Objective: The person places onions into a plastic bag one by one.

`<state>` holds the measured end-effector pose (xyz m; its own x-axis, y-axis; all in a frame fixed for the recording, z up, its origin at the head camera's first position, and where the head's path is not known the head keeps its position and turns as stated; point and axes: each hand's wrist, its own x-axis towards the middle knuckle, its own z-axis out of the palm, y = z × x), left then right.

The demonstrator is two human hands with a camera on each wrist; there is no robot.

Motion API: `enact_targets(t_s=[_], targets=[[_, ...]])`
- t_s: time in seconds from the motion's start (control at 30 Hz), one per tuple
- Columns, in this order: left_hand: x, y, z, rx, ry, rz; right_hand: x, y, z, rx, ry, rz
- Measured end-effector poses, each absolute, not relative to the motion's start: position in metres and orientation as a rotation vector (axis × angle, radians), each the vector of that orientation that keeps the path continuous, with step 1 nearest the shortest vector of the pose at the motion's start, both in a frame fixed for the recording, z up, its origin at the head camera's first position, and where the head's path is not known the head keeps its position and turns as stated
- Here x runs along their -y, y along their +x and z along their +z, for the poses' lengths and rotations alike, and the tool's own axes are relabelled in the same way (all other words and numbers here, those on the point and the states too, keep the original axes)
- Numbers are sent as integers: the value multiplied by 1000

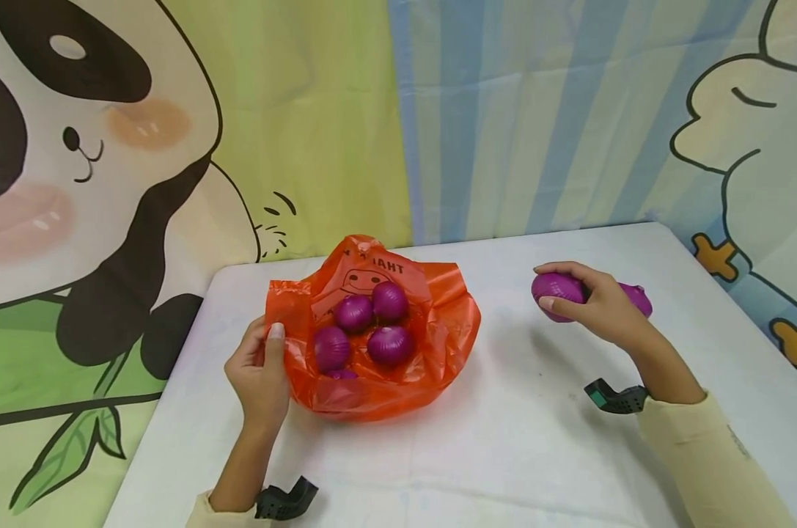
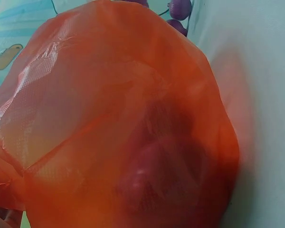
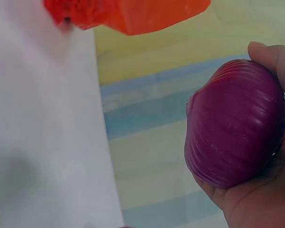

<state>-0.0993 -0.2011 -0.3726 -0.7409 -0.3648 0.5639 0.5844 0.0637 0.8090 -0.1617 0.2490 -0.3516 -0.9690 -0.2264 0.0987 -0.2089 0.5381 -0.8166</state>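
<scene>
An orange-red plastic bag [image 1: 447, 315] stands wide open on the table with several purple onions [image 1: 390, 345] inside it. My left hand [image 1: 259, 374] pinches the bag's left rim, thumb on the near side. In the left wrist view the bag's wall [image 2: 85, 109] fills most of the picture, and onions show dimly through it. Right of the bag, my right hand [image 1: 603, 308] holds one purple onion [image 3: 235, 123] between thumb and fingers, above the table. Another onion [image 1: 638, 299] appears just behind that hand, partly hidden by it.
The white-covered table [image 1: 504, 455] carries the bag. A printed curtain [image 1: 504, 110] with a panda and stripes hangs right behind the table's far edge. Each wrist wears a black band [image 1: 616, 398].
</scene>
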Motion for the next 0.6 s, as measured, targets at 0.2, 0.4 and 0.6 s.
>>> enact_targets(t_s=[0.2,0.4,0.6], targets=[[203,-99,-373,1669,-215,-1748,-233,-166,-329,-2710,-435,-1529],[203,-99,-371,1662,-210,-1747,-215,-169,-304,-2656,-476,-1623],[201,-98,-369,1683,-193,-1734,-198,-170,-291,-2564,-711,-1763]])
